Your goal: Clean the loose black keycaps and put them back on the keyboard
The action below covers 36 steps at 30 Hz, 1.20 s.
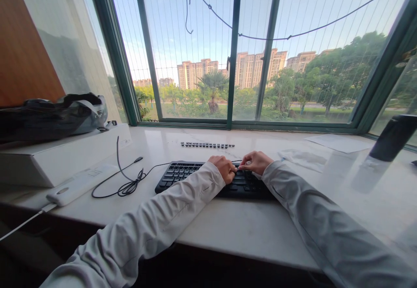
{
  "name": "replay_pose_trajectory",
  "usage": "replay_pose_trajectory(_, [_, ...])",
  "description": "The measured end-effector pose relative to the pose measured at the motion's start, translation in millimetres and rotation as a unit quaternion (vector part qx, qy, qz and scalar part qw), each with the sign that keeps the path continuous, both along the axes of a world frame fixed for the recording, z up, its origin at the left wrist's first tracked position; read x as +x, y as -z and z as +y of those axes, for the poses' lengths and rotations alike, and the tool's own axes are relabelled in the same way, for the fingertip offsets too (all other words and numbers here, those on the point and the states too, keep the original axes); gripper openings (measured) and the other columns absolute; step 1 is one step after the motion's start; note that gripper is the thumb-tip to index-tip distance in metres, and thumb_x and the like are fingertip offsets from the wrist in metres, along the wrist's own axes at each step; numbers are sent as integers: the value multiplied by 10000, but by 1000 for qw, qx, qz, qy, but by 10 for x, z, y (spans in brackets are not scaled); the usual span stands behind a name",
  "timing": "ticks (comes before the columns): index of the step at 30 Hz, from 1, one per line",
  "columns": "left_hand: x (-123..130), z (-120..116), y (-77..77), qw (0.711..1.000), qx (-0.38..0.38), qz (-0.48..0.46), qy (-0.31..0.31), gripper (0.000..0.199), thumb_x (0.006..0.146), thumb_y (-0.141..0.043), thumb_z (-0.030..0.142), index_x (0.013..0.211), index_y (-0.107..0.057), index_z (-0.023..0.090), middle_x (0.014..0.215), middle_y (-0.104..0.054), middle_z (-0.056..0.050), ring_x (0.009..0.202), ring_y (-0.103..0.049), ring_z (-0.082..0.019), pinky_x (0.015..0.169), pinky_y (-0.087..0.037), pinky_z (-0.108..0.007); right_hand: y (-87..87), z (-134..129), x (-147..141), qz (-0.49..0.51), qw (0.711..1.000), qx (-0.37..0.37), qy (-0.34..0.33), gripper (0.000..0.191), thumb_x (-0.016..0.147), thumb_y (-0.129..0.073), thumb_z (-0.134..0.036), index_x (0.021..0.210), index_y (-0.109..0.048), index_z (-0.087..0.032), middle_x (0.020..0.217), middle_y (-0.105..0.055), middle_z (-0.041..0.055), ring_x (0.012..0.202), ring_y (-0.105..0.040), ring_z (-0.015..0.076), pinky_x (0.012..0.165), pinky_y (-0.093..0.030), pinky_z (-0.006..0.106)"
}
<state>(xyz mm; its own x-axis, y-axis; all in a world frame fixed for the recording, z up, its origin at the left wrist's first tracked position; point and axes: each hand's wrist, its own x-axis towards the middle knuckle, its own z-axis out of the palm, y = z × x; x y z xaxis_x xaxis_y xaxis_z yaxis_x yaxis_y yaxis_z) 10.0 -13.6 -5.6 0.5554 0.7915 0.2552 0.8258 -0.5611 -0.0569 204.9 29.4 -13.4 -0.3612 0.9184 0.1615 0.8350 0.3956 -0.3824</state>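
A black keyboard (176, 175) lies on the white marble-look sill, its middle partly hidden by my hands and sleeves. My left hand (223, 168) rests closed over its middle, fingers curled down near the upper rows. From the right, my right hand (256, 163) meets it with thumb and forefinger pinched at the keys. Whatever sits between the fingertips of either hand is too small or hidden to name. Behind the keyboard, small dark keycaps (207, 145) form a line on the sill.
A coiled black cable (130, 186) lies left of the keyboard. Further left are a white power strip (81, 186) and a white box (39, 160) carrying a dark bag (58, 116). A clear plastic bag (304, 160), paper sheet (337, 142) and black upright object (392, 138) stand or lie right.
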Motion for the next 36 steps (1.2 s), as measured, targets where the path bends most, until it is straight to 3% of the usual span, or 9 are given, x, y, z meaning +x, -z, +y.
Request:
replay_pose_trajectory(7, [33, -10, -10, 999, -7, -11, -30, 332, 801, -436, 413, 909, -736, 319, 855, -707, -60, 806, -648, -240, 718, -483, -339, 46, 32, -40, -9, 1000, 0, -2, 261, 667, -670, -437, 774, -723, -204, 748, -692, 32, 776, -615, 174, 713, -444, 252])
replay_pose_trajectory(20, [42, 3, 22, 1000, 13, -18, -19, 308, 776, -468, 337, 955, -719, 352, 876, -716, -48, 815, -651, -242, 718, -489, -354, 28, 7, -42, -40, 999, 20, -2, 236, 674, -660, -432, 766, -704, -220, 775, -677, 22, 752, -595, 157, 632, -411, 233])
replay_pose_trajectory(25, [-39, 63, 4, 992, 51, -80, -84, 330, 771, -457, 292, 967, -716, 351, 861, -722, -38, 831, -650, -221, 747, -477, -331, -43, -61, -59, -10, 996, 85, 27, 276, 711, -608, -485, 807, -716, -250, 826, -689, 29, 788, -607, 171, 666, -415, 250])
replay_pose_trajectory(29, [-85, 111, -15, 986, 62, -91, -122, 330, 771, -442, 290, 924, -733, 314, 864, -721, -53, 842, -648, -231, 744, -472, -341, -56, -107, -90, -60, 995, 65, 40, 246, 676, -640, -487, 781, -719, -279, 815, -692, 10, 762, -604, 170, 632, -404, 249])
replay_pose_trajectory(36, [-210, 206, -67, 983, 62, -68, -157, 329, 765, -437, 287, 862, -742, 213, 849, -707, -108, 831, -644, -262, 722, -481, -364, -91, -155, -91, -85, 990, 96, 50, 224, 689, -623, -506, 769, -715, -318, 835, -695, -8, 770, -610, 179, 608, -382, 261])
